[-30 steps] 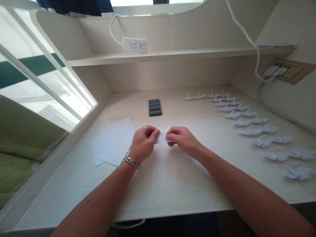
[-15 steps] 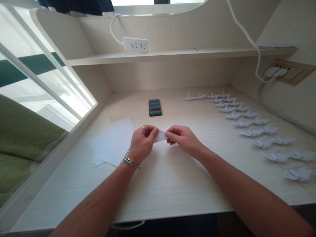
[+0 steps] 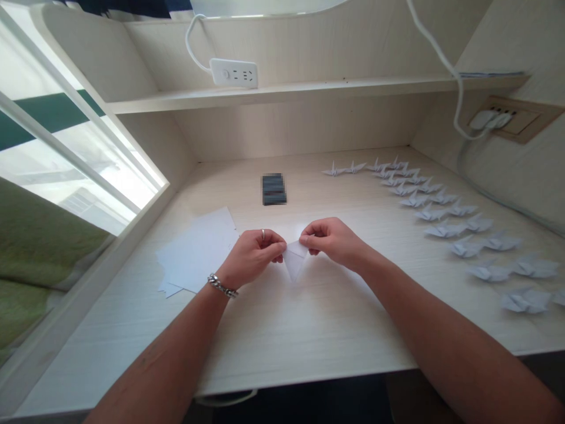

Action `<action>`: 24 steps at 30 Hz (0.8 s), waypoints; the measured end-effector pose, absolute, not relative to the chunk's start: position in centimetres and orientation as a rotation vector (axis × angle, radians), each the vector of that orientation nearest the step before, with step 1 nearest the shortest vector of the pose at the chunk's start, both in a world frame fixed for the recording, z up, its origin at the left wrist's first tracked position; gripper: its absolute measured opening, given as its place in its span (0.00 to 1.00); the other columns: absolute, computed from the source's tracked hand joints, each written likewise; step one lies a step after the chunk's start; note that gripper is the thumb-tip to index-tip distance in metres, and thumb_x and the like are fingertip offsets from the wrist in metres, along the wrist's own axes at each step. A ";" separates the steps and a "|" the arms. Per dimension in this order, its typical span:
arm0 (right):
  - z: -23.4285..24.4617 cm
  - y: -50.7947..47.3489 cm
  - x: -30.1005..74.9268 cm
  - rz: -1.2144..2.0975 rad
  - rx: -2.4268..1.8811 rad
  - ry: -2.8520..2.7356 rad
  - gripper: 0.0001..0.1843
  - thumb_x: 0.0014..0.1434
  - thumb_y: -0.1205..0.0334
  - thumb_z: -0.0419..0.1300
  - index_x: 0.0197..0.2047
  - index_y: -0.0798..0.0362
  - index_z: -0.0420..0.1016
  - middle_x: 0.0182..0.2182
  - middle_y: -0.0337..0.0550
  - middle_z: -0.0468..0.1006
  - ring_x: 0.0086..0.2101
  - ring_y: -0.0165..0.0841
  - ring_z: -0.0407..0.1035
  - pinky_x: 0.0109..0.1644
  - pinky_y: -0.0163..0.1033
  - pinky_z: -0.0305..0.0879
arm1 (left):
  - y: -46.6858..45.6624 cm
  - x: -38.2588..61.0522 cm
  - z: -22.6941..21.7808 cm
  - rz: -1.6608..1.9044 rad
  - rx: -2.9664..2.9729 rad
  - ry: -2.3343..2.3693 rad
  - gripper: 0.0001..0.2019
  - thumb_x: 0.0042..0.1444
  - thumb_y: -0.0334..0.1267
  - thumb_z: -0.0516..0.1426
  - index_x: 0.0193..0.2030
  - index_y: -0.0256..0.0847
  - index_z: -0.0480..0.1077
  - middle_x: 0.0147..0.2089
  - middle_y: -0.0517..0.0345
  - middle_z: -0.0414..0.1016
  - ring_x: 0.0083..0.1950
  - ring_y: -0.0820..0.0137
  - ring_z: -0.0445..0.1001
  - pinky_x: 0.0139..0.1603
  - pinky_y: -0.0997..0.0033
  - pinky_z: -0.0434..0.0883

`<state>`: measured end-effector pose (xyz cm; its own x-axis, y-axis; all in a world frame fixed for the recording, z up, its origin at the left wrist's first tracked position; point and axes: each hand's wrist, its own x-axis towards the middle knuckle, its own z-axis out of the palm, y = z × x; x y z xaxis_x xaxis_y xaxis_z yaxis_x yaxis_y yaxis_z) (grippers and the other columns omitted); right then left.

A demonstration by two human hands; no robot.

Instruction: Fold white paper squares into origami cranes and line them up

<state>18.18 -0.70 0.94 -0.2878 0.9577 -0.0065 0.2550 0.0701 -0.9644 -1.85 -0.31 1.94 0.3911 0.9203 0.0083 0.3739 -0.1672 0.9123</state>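
While the left hand (image 3: 251,256) and the right hand (image 3: 335,241) come together above the middle of the desk (image 3: 286,335), each one pinches a side of a small folded white paper (image 3: 295,259), whose point hangs down toward the person. Neither hand is released, and the fingers curl closely around the paper's upper edges. A plain ring (image 3: 263,234) sits on a finger of the left hand, and a chain bracelet (image 3: 223,286) circles the left wrist. Just beside the left hand lies a loose stack of white paper sheets (image 3: 196,250), slightly fanned at the corners. Farther back on the desk is a dark rectangular object (image 3: 273,189), too pixelated to identify. To the right, folded paper cranes (image 3: 415,200) stand in a long, curving double line that runs from the back of the desk toward its right front corner. Above the desk, a white power strip (image 3: 233,72) rests on a shelf (image 3: 335,88), and white plugs sit in a wall socket (image 3: 507,121) on the right. A window (image 3: 75,141) runs along the left side, with green fabric (image 3: 39,235) beside it.
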 end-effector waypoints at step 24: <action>0.4 -0.1 18.4 1.091 -1.237 -1.546 0.12 0.51 0.56 0.64 0.30 0.57 0.77 0.20 0.40 0.74 0.23 0.29 0.67 0.28 0.35 0.62 | -0.3 -1.8 2.0 0.751 1.429 1.081 0.08 0.48 0.35 0.59 0.34 0.35 0.76 0.25 0.56 0.75 0.29 0.71 0.73 0.34 0.70 0.70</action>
